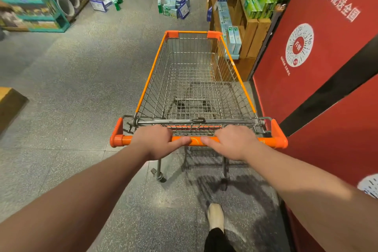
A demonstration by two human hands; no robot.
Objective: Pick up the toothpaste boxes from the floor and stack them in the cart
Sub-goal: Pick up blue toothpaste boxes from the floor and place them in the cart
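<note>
A wire shopping cart (151,71) with orange rims stands in front of me, its basket holding nothing. My left hand (155,141) and my right hand (233,141) both grip the orange handle bar (195,141), thumbs near the middle. Far ahead on the floor lies a heap of blue, white and green toothpaste boxes (174,5). A smaller scatter of toothpaste boxes (105,3) lies further left, near a teal shelf.
A wooden shelf (253,32) stocked with green and blue boxes stands just right of the cart's front. A red wall panel (319,57) runs along the right. A teal shelf unit (36,2) is at the far left, a wooden block (10,104) at the left edge. My foot (215,217) is below.
</note>
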